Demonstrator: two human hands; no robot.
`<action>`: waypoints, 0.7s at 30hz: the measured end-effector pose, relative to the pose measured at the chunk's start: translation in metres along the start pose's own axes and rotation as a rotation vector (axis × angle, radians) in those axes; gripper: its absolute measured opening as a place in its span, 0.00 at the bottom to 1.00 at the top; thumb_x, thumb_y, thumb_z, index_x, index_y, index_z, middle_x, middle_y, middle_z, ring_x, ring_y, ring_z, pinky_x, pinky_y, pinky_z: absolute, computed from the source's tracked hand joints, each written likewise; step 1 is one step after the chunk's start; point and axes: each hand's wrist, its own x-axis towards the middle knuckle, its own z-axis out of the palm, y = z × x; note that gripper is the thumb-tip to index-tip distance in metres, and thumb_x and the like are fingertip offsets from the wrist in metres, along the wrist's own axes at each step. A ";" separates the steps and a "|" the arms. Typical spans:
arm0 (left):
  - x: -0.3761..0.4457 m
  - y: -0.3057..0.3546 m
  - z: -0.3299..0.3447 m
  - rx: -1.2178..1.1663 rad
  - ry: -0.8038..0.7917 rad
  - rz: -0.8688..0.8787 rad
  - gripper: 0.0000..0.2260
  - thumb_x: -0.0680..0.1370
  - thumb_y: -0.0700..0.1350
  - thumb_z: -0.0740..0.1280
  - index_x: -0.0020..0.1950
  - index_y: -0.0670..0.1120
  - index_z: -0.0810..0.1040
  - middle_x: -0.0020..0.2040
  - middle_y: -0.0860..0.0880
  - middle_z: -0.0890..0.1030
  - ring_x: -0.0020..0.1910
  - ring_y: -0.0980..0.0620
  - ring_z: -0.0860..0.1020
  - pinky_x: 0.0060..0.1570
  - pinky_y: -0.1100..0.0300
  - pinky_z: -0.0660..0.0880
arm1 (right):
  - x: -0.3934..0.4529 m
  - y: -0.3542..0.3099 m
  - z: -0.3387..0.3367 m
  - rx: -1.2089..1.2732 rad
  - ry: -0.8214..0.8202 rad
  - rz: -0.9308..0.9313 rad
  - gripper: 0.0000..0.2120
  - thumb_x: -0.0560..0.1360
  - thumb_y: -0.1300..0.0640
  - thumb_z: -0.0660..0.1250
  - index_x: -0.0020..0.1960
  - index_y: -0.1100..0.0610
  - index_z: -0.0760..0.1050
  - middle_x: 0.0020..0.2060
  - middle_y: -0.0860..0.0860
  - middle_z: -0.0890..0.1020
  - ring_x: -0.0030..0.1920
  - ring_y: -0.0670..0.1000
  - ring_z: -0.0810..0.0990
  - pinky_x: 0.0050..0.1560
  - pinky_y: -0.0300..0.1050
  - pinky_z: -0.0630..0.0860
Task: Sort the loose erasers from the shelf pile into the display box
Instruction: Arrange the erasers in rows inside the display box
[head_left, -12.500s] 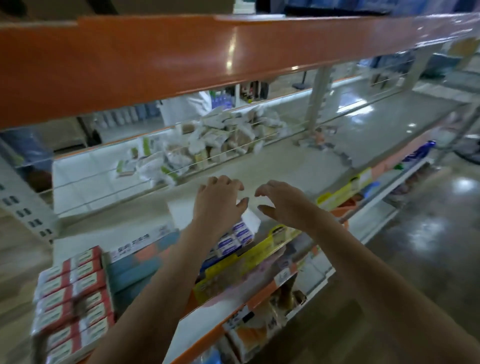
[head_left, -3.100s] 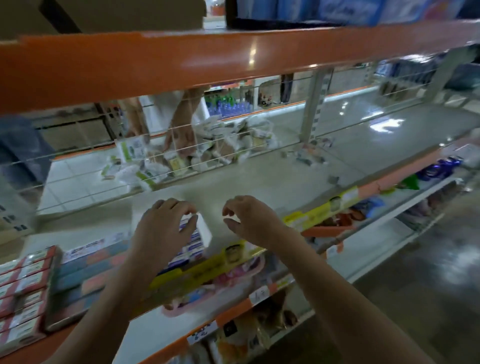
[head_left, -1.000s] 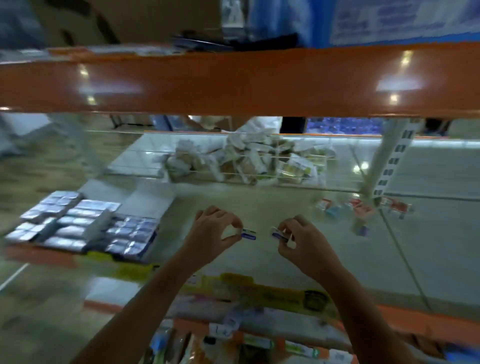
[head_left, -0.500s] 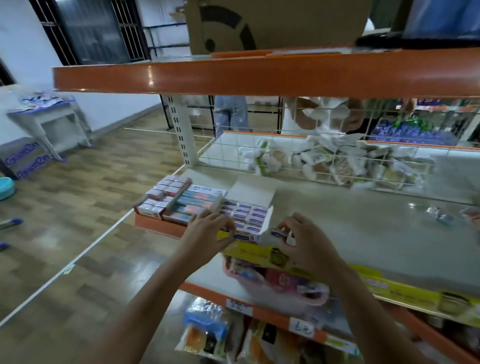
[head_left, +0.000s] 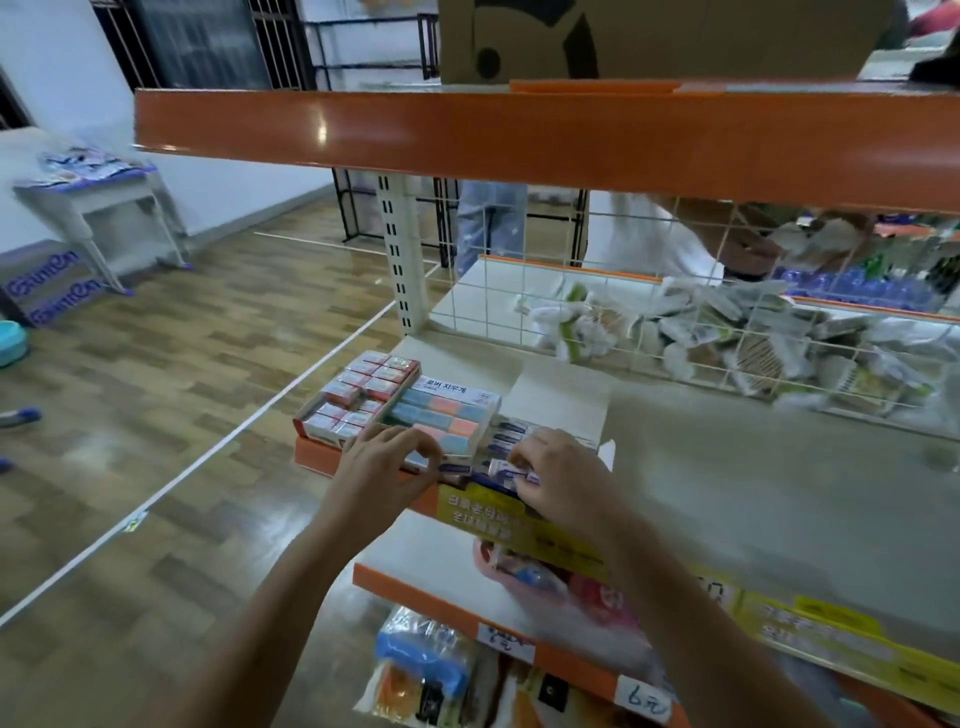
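The person stands in front of the shelf (head_left: 727, 488) and both hands are low at its front left corner. The right hand (head_left: 563, 475) holds a small eraser (head_left: 506, 470) with a blue and white sleeve; the grip is a pinch, with thumb and fingers curled around it, just over the front edge of the display box (head_left: 558, 415). This box is open, its white lid flap stands up behind, and rows of the same blue and white erasers lie inside, partly hidden by the hand. The left hand (head_left: 387, 467) is beside it, near the front of the box; its fingers are curled and the fingertips come together at something small and blue, but the picture is blurred there and I cannot tell if this grip really holds anything. To the left of the display box is a box of pastel erasers (head_left: 444, 418), and next to that a tray of red and white small boxes (head_left: 358, 397). Behind a wire grid (head_left: 623, 291) lies a pile of white packets (head_left: 727, 332).
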 end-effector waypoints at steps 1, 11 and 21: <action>0.002 -0.002 0.000 -0.009 0.008 -0.008 0.07 0.70 0.43 0.75 0.45 0.50 0.80 0.49 0.55 0.82 0.53 0.48 0.76 0.45 0.56 0.66 | 0.005 0.000 0.004 0.000 -0.003 -0.004 0.09 0.75 0.55 0.63 0.52 0.56 0.77 0.49 0.51 0.77 0.53 0.50 0.74 0.48 0.40 0.69; 0.027 -0.011 0.006 -0.052 0.070 -0.019 0.08 0.68 0.41 0.76 0.43 0.49 0.80 0.44 0.59 0.78 0.47 0.47 0.76 0.46 0.50 0.72 | 0.030 0.001 0.029 -0.056 0.025 -0.027 0.11 0.77 0.52 0.62 0.56 0.55 0.73 0.54 0.50 0.74 0.56 0.50 0.71 0.52 0.41 0.71; 0.058 -0.008 0.016 -0.093 -0.107 0.155 0.07 0.71 0.47 0.74 0.47 0.51 0.80 0.50 0.56 0.81 0.54 0.50 0.74 0.52 0.53 0.68 | 0.025 0.003 0.019 -0.026 0.039 0.061 0.14 0.77 0.51 0.63 0.61 0.53 0.74 0.55 0.48 0.74 0.57 0.48 0.69 0.57 0.39 0.67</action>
